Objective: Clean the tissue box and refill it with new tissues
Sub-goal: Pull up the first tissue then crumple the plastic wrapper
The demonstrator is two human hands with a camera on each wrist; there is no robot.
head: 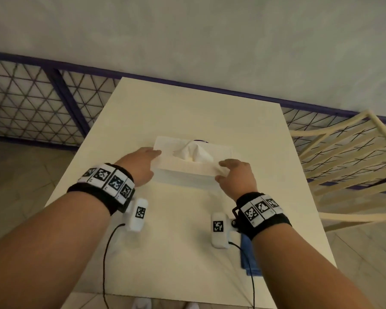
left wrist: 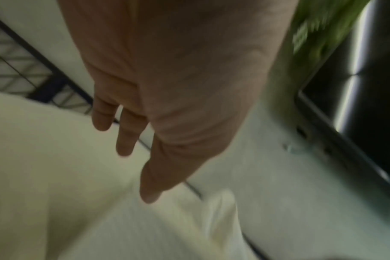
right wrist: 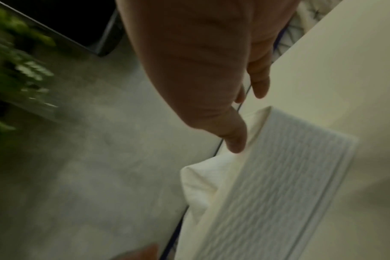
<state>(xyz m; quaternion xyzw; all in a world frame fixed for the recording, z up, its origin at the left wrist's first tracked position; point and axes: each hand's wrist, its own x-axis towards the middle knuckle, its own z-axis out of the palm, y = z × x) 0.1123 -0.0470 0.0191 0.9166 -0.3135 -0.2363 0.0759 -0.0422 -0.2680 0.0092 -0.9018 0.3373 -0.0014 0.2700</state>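
While pinching tissue stack (head: 187,175) with right hand (head: 236,177) and bracing it with straight-fingered left hand (head: 138,163), risking its loose middle sagging, spilling across counter (head: 176,253).

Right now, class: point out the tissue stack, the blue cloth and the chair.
tissue stack (head: 183,178), head view, near side face.
blue cloth (head: 244,260), head view, exposed left part.
chair (head: 308,132), head view, top rail.

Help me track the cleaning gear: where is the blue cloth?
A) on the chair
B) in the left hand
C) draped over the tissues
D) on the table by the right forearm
D: the blue cloth lies on the table, partly hidden by the right forearm.
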